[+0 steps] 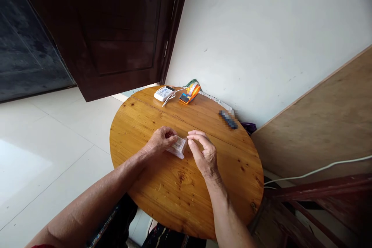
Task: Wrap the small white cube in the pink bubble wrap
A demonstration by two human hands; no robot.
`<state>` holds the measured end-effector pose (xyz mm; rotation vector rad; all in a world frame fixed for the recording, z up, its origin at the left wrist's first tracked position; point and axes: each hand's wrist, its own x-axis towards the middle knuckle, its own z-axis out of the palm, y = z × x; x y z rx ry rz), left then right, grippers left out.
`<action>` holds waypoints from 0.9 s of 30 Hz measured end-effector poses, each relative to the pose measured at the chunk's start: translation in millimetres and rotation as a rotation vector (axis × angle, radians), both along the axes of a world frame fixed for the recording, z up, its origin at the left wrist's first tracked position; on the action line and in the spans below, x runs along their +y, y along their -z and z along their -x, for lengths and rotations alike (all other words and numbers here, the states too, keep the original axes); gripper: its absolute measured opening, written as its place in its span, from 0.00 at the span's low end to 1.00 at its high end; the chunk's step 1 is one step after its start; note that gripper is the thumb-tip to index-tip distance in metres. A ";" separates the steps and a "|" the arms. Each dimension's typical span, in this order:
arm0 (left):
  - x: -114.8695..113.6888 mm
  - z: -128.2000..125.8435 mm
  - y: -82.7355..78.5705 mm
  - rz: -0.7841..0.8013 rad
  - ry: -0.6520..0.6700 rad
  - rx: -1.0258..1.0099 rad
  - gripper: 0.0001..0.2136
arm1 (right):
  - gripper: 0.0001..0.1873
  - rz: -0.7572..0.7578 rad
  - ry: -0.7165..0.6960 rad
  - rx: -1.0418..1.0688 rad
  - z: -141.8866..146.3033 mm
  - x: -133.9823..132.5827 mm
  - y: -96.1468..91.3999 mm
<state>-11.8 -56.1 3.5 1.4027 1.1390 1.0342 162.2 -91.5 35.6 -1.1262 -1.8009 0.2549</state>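
My left hand [163, 139] grips a small flat packet in clear plastic [178, 145], with the thumb on top of it. Printing shows faintly through the wrap, too small to read. The packet is at or just above the round wooden table [180, 186]. To its right is my right hand [205, 151], the thumb and fingertips drawn together in a pinch close to the packet's right edge. Whether a bit of plastic or anything else is between those fingertips cannot be made out.
At the table's far side lie a white box-shaped device with a cord [164, 93] and an orange tape dispenser [190, 93]. A dark blurred-out object [228, 119] rests near the right edge. Behind stand a dark door [122, 27] and a white wall [261, 27]; a pale cable [319, 168] runs at right.
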 end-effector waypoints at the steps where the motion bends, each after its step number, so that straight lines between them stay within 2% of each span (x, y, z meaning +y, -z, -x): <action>1: 0.3 0.0 0.6 0.007 -0.004 -0.012 0.09 | 0.09 -0.001 -0.002 -0.003 -0.9 1.2 1.1; 5: 1.4 -0.1 2.2 0.016 -0.015 -0.020 0.09 | 0.09 -0.022 -0.043 -0.131 0.7 2.1 6.2; 11: 1.0 1.8 -1.0 -0.036 -0.012 -0.020 0.11 | 0.10 -0.162 -0.061 -0.440 12.7 -4.8 3.3; 17: 0.7 4.1 -4.2 -0.019 0.006 -0.009 0.13 | 0.09 -0.162 -0.054 -0.287 11.7 -2.7 7.7; 27: 1.8 6.9 -5.1 -0.016 0.009 -0.012 0.14 | 0.09 -0.191 -0.067 -0.410 12.8 -3.4 7.0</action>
